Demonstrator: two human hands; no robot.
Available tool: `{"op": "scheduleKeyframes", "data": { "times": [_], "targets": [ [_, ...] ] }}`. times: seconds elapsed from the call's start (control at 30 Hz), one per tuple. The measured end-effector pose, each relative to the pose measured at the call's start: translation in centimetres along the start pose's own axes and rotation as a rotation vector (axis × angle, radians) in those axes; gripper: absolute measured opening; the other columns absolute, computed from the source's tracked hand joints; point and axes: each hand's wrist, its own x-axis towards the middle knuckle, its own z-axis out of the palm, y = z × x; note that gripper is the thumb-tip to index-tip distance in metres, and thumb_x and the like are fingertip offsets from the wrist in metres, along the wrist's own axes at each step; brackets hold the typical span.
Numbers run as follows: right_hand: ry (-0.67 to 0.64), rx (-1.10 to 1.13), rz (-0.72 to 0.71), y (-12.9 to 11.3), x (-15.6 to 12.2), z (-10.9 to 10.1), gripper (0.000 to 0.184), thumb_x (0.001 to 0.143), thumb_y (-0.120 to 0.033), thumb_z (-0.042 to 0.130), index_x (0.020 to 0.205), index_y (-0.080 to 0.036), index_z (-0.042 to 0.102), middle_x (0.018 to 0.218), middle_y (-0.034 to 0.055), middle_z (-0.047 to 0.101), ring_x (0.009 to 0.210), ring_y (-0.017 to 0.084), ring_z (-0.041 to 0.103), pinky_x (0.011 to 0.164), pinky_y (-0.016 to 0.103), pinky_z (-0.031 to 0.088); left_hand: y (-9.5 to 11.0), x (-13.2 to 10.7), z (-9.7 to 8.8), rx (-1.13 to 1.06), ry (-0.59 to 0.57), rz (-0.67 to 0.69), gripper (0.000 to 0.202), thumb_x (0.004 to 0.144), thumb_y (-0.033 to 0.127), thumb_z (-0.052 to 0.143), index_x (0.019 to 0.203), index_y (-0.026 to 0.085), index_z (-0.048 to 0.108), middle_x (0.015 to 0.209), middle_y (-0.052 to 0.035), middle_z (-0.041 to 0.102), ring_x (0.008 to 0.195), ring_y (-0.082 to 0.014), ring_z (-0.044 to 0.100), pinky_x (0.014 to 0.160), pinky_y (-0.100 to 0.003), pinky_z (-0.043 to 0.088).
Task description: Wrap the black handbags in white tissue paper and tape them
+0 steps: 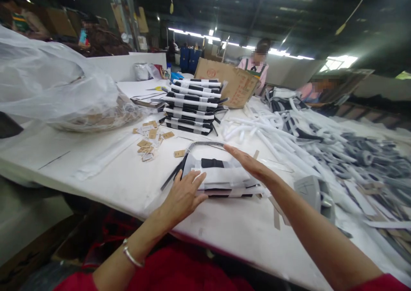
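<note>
A black handbag with white wrapping (221, 175) lies flat before me, its grey-wrapped handle (205, 144) arching away at the far side. My left hand (184, 194) rests at the bag's near left edge, fingers spread and gripping nothing. Along the right side, my right hand (245, 160) is stretched out, with its fingertips at the end of the handle's arch; whether they touch it is hard to tell. Under the wrapped top, a black-and-white layer (231, 193) shows at the near edge. Several brown paper tags (145, 144) lie to the left of the bag.
Behind stands a stack of black bags with white wraps (192, 107). A large clear plastic sack (64, 85) sits at left, a cardboard box (224, 81) at the back. White rolls and grey pieces (359, 154) cover the right. A grey tape dispenser (313, 194) is beside my right forearm.
</note>
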Motion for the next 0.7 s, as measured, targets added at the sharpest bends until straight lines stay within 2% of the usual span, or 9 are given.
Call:
{"op": "scheduleKeyframes", "data": {
  "times": [0.1,0.17,0.23,0.3,0.37,0.47,0.57,0.7],
  "targets": [
    [-0.057,-0.29,0.034,2.3,-0.8,-0.1,0.065,0.098,-0.062,0.031,0.148,-0.023,0.042,0.155,0.0072,0.038,0.146,0.029,0.03,0.121,0.053,0.017,-0.9,2.6,-0.5,0.082,0.078,0.013,0.051,0.093,0.041,0.057,0.138,0.018,0.05,0.143,-0.0146,0.052,0.137,-0.029,0.043,0.114,-0.052,0.031],
    [-0.076,-0.434,0.045,3.7,-1.5,0.5,0.061,0.098,-0.057,0.035,0.147,-0.023,0.045,0.154,0.0086,0.04,0.146,0.03,0.028,0.121,0.056,0.013,-1.7,3.9,0.1,0.121,0.079,0.025,0.051,0.095,0.044,0.053,0.138,0.017,0.051,0.144,-0.0143,0.052,0.139,-0.0297,0.041,0.115,-0.052,0.03],
    [-0.102,-0.5,0.029,4.8,-2.4,1.1,0.059,0.098,-0.054,0.036,0.147,-0.022,0.043,0.155,0.0094,0.038,0.147,0.03,0.027,0.12,0.057,0.011,-2.8,4.2,1.4,0.134,0.033,0.005,0.051,0.096,0.046,0.049,0.139,0.018,0.05,0.145,-0.0138,0.051,0.139,-0.0298,0.041,0.115,-0.053,0.029],
    [-0.104,-0.543,-0.002,5.7,-3.4,1.7,0.06,0.099,-0.053,0.033,0.149,-0.02,0.04,0.156,0.01,0.036,0.147,0.028,0.028,0.121,0.056,0.011,-3.8,3.9,2.8,0.119,-0.039,-0.035,0.05,0.099,0.045,0.044,0.141,0.019,0.049,0.147,-0.0124,0.049,0.139,-0.0289,0.04,0.114,-0.053,0.03],
    [-0.053,-0.57,-0.03,6.6,-4.4,2.6,0.061,0.101,-0.053,0.029,0.15,-0.019,0.039,0.157,0.0101,0.035,0.146,0.027,0.028,0.121,0.054,0.014,-4.6,3.1,4.2,0.086,-0.077,-0.072,0.05,0.1,0.045,0.039,0.144,0.021,0.045,0.15,-0.0102,0.046,0.141,-0.0274,0.039,0.114,-0.052,0.031],
    [0.062,-0.591,-0.053,8.0,-5.5,4.5,0.06,0.102,-0.052,0.026,0.151,-0.019,0.037,0.157,0.0095,0.035,0.147,0.027,0.027,0.121,0.053,0.017,-5.4,2.1,5.5,0.036,-0.035,-0.078,0.051,0.102,0.043,0.034,0.149,0.024,0.038,0.153,-0.0084,0.042,0.143,-0.0253,0.034,0.116,-0.05,0.027],
    [0.157,-0.61,-0.073,9.2,-6.0,6.1,0.06,0.102,-0.05,0.026,0.152,-0.018,0.035,0.157,0.0097,0.035,0.148,0.028,0.024,0.121,0.053,0.014,-5.7,1.8,6.1,-0.014,0.009,-0.059,0.051,0.102,0.041,0.03,0.149,0.024,0.037,0.154,-0.0083,0.041,0.144,-0.0248,0.032,0.118,-0.049,0.023],
    [0.182,-0.592,-0.078,9.6,-6.0,6.7,0.059,0.101,-0.048,0.029,0.151,-0.017,0.037,0.156,0.0099,0.036,0.148,0.029,0.025,0.121,0.054,0.013,-5.6,1.7,6.4,-0.06,0.022,-0.074,0.05,0.102,0.039,0.026,0.148,0.023,0.04,0.152,-0.0094,0.043,0.144,-0.0251,0.033,0.117,-0.051,0.023]
  ]
}}
